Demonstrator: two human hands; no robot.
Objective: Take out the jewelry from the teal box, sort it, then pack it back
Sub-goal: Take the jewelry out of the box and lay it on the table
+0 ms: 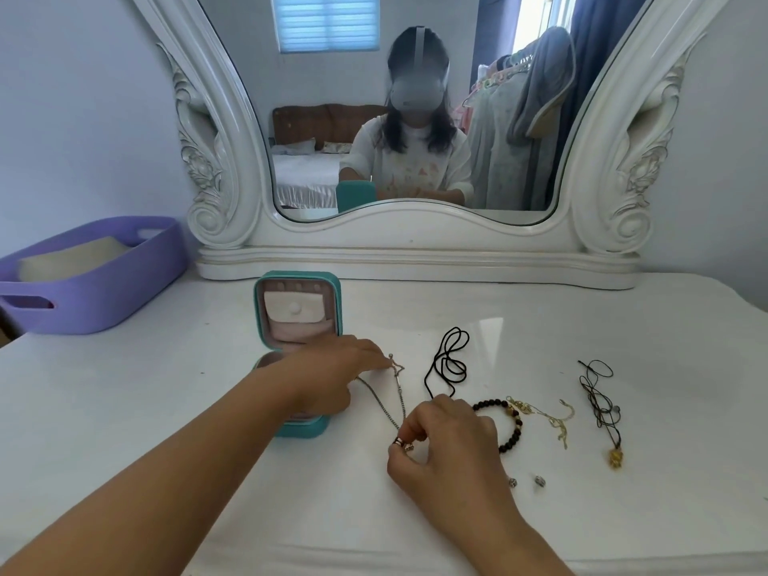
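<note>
The left hand (332, 374) is reaching forward across the open base of the teal box (297, 322), forearm stretched low over the white tabletop (540, 513), its fingers pinching closed on the star-shaped pendant end of a silver chain necklace (390, 403) just right of the box. The right hand (446, 442) is sitting nearer the person, knuckles up and wrist bent inward, fingers curling shut around the other end of the same chain, with a ring (400, 441) showing at its fingertips; whether the ring is worn or only held cannot be told. The chain is running taut-looking between the two hands, above the table. The box is standing with its lid upright, a pale snap pouch showing inside the lid. Lying on the table right of the hands are a looped black cord (449, 359), a dark beaded bracelet (505, 426), a thin gold chain (552, 417), a black cord with a gold pendant (602, 409) and two small beads (525, 481). A purple basket (104, 284) is sitting at the far left.
</note>
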